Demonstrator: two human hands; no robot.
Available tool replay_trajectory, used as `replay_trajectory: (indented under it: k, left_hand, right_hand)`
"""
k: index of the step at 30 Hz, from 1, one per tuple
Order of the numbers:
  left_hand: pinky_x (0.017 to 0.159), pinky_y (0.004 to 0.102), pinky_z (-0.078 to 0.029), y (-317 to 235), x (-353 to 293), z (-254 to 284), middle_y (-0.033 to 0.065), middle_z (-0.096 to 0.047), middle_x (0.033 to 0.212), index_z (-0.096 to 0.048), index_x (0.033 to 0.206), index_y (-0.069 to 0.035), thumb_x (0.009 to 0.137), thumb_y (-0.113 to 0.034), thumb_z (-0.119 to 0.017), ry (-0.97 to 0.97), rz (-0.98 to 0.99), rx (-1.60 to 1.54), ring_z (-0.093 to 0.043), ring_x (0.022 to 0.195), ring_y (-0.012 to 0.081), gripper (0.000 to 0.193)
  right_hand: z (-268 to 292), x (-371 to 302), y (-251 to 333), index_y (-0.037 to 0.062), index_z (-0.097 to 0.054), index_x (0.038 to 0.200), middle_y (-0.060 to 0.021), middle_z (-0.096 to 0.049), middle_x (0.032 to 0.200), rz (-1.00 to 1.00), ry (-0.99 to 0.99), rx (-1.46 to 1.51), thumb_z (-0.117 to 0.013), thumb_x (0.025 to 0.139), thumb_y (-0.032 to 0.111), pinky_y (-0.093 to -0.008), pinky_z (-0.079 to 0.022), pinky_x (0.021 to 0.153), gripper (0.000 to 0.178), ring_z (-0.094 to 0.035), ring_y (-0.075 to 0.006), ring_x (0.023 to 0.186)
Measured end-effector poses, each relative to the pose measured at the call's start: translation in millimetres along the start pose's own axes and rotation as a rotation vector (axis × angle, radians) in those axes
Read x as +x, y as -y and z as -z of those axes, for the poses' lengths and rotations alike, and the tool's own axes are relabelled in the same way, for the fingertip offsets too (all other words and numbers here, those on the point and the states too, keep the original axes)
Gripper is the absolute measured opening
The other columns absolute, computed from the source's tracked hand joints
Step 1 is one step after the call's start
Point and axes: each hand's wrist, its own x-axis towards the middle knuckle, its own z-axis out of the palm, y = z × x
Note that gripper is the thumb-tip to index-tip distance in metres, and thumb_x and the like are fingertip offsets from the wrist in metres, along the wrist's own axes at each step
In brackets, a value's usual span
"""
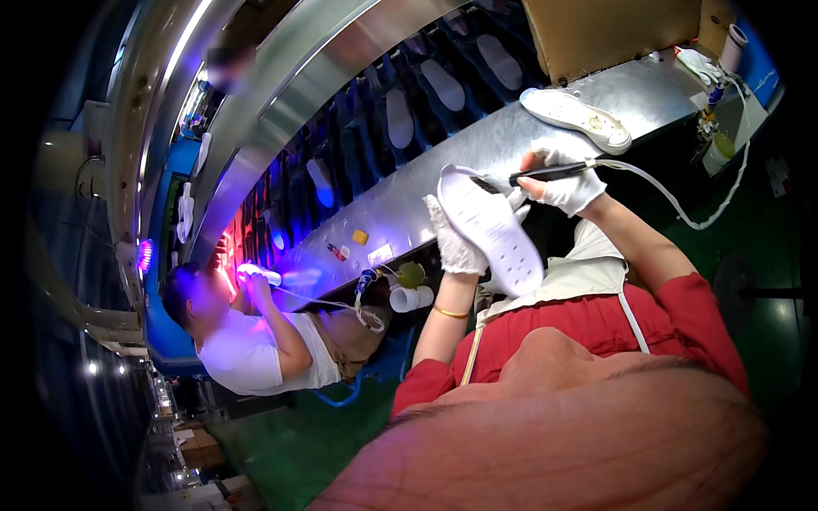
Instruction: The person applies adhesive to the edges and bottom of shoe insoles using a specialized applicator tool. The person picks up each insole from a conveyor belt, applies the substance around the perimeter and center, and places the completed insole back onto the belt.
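Observation:
A white shoe with a row of small holes near its toe is tilted in front of me, over the bench's near edge. My left hand, in a white glove, is closed round its left side. My right hand, in a glove that leaves fingertips bare, grips a black pen-shaped brush. Dark bristles at its tip meet the shoe's upper rim; whether they press on it I cannot tell. From the brush's back end a white hose runs off to the right. Another white shoe lies on the metal bench.
Beyond the bench, a conveyor carries pale sole-shaped pieces. A cardboard box stands at the back right. Left of me a co-worker holds a glowing white piece. A yellow block and a white cup are nearby.

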Motion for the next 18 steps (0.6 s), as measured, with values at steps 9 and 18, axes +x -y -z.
replay_trajectory:
  k: [9,18]
  left_hand:
    - [0.094,0.0382,-0.041,35,28,15,0.0114,-0.046,0.121,-0.036,0.129,-0.011,0.081,-0.07,-0.032,-0.166,-0.177,0.048,-0.047,0.108,0.025,0.077]
    - [0.092,0.0378,-0.041,13,21,15,0.0095,-0.049,0.118,-0.041,0.126,-0.01,0.083,-0.067,-0.034,-0.184,-0.149,0.186,-0.049,0.105,0.0244,0.072]
  right_hand:
    - [-29,1,-19,0.0044,-0.056,0.09,-0.0023,-0.059,0.078,0.375,-0.032,-0.145,-0.065,0.076,0.003,-0.0223,-0.045,0.061,0.016,-0.054,-0.0073,0.067]
    - [-26,-15,-17,0.0038,-0.059,0.088,-0.0063,-0.06,0.076,0.324,0.029,-0.202,-0.066,0.071,0.002,-0.025,-0.047,0.062,0.019,-0.059,-0.0133,0.067]
